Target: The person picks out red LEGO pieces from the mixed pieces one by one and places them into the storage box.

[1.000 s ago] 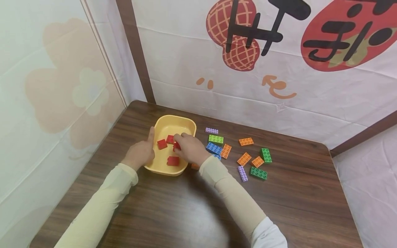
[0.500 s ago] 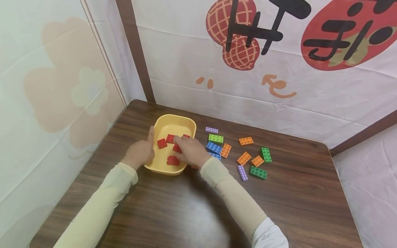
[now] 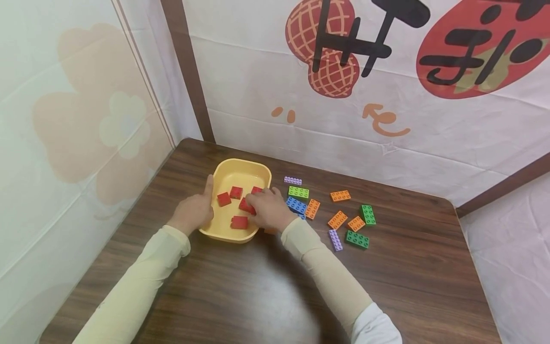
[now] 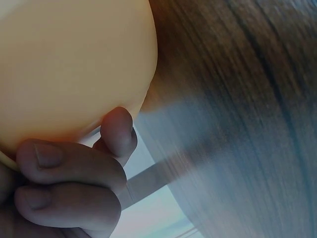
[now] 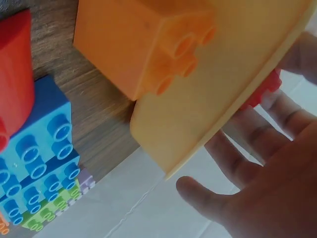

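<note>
A yellow tray [image 3: 241,165] stands at the left of the brown tabletop, with several red bricks [image 3: 239,222] lying apart inside it. My left hand [image 3: 192,213] grips the tray's left wall, one finger pointing along the rim; the left wrist view shows curled fingers [image 4: 74,163] against the outside. Over the right rim reaches my right hand [image 3: 269,209], its thumb and index finger at the end of a red brick [image 3: 247,206]. In the right wrist view, that brick [image 5: 262,93] shows between those digits, partly behind the rim; the other fingers are spread.
Right of the tray lie blue bricks [image 3: 296,205], a lime brick [image 3: 298,192], several orange bricks [image 3: 340,196], green bricks [image 3: 357,239] and purple bricks [image 3: 335,240]. An orange brick [image 5: 129,44] sits right beside the tray's outer wall. Printed fabric walls [image 3: 258,86] enclose the table.
My right hand has drawn slightly right, uncovering more of the red brick at its fingertips and another near the right rim. The left hand and tray have stayed put.
</note>
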### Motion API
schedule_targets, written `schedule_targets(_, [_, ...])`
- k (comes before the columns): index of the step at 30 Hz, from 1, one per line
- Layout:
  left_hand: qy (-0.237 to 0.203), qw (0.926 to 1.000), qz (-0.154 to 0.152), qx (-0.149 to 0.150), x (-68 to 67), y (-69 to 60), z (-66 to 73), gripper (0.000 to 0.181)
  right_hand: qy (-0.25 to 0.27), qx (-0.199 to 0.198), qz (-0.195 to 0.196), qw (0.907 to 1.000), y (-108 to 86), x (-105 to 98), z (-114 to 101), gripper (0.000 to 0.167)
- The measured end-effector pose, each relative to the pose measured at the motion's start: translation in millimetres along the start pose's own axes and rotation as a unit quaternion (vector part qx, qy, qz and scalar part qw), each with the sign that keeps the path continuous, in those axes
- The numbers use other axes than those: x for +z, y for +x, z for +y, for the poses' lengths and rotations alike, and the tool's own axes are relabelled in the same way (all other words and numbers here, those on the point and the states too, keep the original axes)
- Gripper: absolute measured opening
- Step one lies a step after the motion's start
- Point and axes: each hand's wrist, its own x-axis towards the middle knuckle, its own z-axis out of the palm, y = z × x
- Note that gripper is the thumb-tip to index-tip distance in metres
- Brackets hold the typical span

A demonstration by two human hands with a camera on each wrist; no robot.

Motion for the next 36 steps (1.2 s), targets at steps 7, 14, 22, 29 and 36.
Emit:
schedule_targets(7, [0.005, 1.0000, 0.001, 0.003, 0.1, -1.1, 0.1, 0.096, -0.015, 0.010, -0.039, 0.9991, 4.0, 8, -4, 0.029])
schedule_targets(14, [0.006, 1.0000, 0.006, 0.003, 2.2, 0.5, -1.0, 0.095, -0.028, 0.017, -0.068, 0.9972, 10.6, 9, -14, 0.038])
schedule_targets(22, [0.004, 0.9999, 0.009, 0.007, 2.8, 1.0, -2.4, 0.097, -0.041, 0.042, -0.084, 0.9947, 14.7, 9, -23, 0.059])
schedule_targets(29, [-0.001, 0.9999, 0.009, 0.006, 1.7, 0.9, -1.9, 0.096, -0.062, 0.047, -0.088, 0.9931, 17.4, 12, -24, 0.059])
schedule_targets(36, [-0.003, 1.0000, 0.004, 0.002, 1.5, 0.4, -1.5, 0.094, -0.060, 0.040, -0.089, 0.9934, 17.8, 14, -22, 0.055])
